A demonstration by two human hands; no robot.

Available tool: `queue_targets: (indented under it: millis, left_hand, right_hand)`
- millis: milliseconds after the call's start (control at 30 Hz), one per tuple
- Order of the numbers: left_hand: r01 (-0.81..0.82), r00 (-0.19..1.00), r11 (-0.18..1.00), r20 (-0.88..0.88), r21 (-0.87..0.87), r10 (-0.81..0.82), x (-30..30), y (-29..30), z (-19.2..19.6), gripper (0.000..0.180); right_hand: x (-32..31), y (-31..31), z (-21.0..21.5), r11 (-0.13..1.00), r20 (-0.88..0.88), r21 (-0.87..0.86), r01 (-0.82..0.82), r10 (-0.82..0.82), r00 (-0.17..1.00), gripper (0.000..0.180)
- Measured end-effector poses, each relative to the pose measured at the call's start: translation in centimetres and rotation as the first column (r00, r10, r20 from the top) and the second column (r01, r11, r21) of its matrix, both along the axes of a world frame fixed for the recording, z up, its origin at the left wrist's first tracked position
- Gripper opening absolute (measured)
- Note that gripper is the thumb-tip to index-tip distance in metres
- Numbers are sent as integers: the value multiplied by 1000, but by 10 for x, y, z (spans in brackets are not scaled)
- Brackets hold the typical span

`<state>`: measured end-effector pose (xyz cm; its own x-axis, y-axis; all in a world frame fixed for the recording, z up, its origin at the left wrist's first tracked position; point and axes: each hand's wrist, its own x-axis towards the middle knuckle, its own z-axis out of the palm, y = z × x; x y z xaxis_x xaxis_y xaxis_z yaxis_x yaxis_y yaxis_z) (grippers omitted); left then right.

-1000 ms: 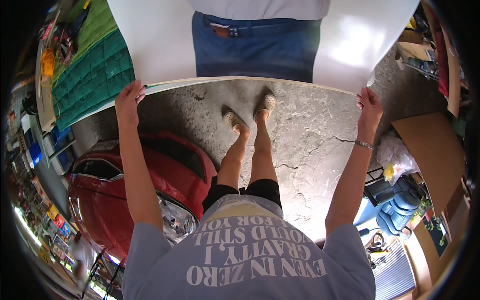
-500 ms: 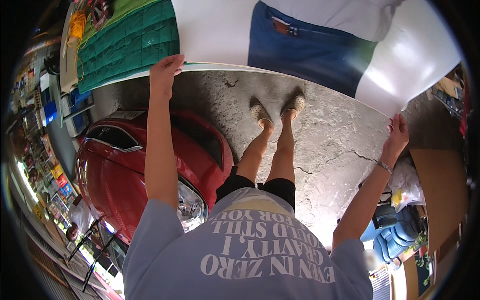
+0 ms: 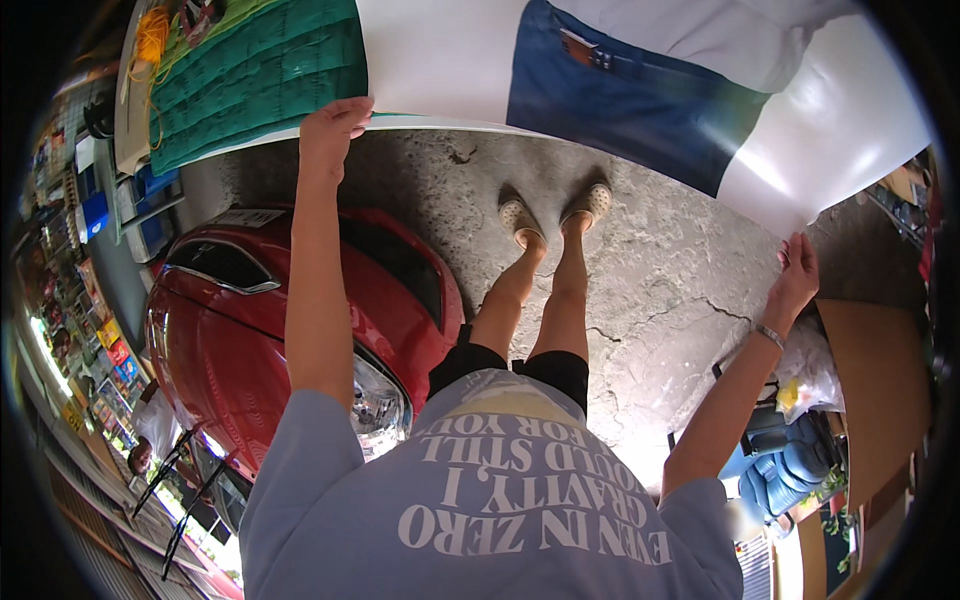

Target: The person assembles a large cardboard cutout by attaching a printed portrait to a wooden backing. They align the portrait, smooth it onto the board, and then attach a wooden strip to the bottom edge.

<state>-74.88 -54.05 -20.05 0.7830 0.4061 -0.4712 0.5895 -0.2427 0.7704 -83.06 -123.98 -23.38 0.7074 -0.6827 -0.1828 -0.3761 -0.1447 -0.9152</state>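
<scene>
Under us is the rough concrete floor [image 3: 660, 265], and the red car [image 3: 235, 320] stands at our left, so we should leave a gap between its bodywork and the printed sheet [image 3: 620, 95]. The table [image 3: 133, 125] carries a green quilted cloth [image 3: 270, 90] along its left edge. The sheet lies beside this cloth; its left corner is by the table's near edge, and its right corner appears out over the floor. Our left hand [image 3: 330, 135] pinches the left corner between thumb and fingers; our right hand [image 3: 795, 275] pinches the right corner likewise. We would do well to pull both corners equally and softly, because the right one looks drawn to a point and could crease.
</scene>
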Motion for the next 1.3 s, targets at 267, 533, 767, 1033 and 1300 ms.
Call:
queue_targets:
  millis: [267, 533, 767, 1033, 1300]
  left_hand:
    - [31, 999, 999, 22, -24, -30, -2, 10, -10, 27]
    - [35, 999, 999, 8, -41, -34, -1, 37, -31, 37]
    - [16, 1000, 998, 7, -55, -16, 0, 43, -37, 29]
    - [11, 1000, 999, -8, -52, -11, 2, 46, -38, 28]
    - [21, 1000, 997, -2, -69, -21, 2, 48, -39, 27]
  right_hand:
    - [1, 10, 3, 999, -4, -29, 27, -27, 1000, 28]
    - [3, 17, 8, 1000, -8, -23, 9, -9, 1000, 29]
    - [6, 26, 15, 996, 34, 70, 49, -51, 998, 24]
    - [8, 25, 19, 997, 29, 78, 24, -26, 999, 23]
    - [7, 23, 19, 995, 30, 104, 6, -9, 1000, 23]
